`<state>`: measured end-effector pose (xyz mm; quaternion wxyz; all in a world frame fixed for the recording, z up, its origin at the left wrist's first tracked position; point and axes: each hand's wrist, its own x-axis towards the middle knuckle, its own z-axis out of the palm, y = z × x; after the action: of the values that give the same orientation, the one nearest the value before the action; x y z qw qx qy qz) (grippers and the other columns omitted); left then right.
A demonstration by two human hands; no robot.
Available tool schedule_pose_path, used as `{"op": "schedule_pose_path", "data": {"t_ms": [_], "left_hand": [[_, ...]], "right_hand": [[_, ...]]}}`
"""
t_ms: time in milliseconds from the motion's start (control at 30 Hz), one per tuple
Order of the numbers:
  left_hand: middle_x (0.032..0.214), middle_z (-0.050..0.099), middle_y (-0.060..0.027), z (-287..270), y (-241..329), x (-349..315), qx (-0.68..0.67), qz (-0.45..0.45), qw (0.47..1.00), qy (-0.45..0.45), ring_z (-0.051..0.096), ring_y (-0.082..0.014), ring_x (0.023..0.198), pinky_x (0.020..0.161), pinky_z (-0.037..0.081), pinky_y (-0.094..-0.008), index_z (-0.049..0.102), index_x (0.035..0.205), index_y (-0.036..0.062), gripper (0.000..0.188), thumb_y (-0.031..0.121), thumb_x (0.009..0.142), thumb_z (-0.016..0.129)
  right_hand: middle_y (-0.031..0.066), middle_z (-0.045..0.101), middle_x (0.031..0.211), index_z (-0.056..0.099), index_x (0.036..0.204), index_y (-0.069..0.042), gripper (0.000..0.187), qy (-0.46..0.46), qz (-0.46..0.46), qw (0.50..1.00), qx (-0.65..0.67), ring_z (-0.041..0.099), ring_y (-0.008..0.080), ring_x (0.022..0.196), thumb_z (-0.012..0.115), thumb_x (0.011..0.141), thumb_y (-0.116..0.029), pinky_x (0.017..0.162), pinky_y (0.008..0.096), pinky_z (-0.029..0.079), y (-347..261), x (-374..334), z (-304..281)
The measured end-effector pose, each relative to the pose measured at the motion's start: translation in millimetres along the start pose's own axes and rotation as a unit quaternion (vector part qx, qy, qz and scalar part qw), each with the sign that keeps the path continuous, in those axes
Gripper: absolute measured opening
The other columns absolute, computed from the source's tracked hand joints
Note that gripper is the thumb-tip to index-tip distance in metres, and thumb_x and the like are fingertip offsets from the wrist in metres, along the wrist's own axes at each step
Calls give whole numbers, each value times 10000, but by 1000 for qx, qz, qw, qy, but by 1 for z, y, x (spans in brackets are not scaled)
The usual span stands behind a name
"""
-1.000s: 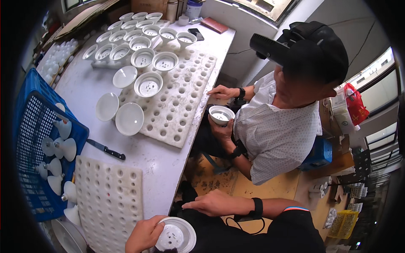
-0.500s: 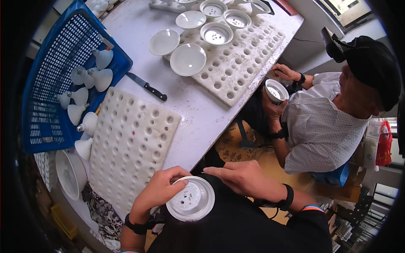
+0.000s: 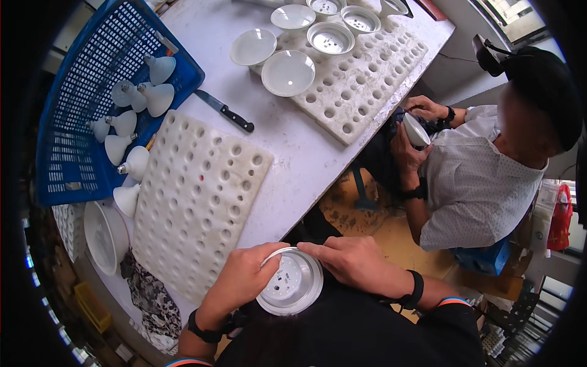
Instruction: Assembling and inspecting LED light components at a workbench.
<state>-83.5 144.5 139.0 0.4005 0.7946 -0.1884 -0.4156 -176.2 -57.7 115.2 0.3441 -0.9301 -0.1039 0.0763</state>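
White lamp housing — left hand, right hand gripping it.

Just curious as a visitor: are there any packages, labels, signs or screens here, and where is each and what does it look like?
Red bag: far right edge, behind the seated person, glossy red plastic.
Foam tray: on the table ahead of the hands, white packing slab with round holes.
Second foam tray: farther along the table, same kind, carrying lamp housings.
No signs or screens show.
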Motion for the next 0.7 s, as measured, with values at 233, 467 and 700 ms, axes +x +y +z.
{"op": "schedule_pose_path", "data": {"t_ms": [233,467,700], "left_hand": [[841,647,-194,0,3,3,61,23,998,-12,638,-336,763,681,499,-367,625,1040,21,233,111,848,528],[762,622,-202,2,-2,4,55,71,996,-8,606,-366,697,627,482,-420,621,1008,35,212,135,847,528],[736,620,-192,-1,-5,3,106,45,993,-30,602,-373,680,615,481,-435,615,1007,40,205,142,850,532]], "right_hand": [[14,497,670,578,1185,-164,452,-19,-54,998,-19,574,184,587,594,735,-129,457,324,449,-1,16,-5],[11,501,655,583,1145,-135,413,-54,-139,988,-42,579,165,586,558,733,-138,453,307,449,13,22,-19],[28,519,653,567,916,-45,205,-54,-221,972,-59,585,179,583,556,726,-123,461,315,454,2,42,-16]]}}
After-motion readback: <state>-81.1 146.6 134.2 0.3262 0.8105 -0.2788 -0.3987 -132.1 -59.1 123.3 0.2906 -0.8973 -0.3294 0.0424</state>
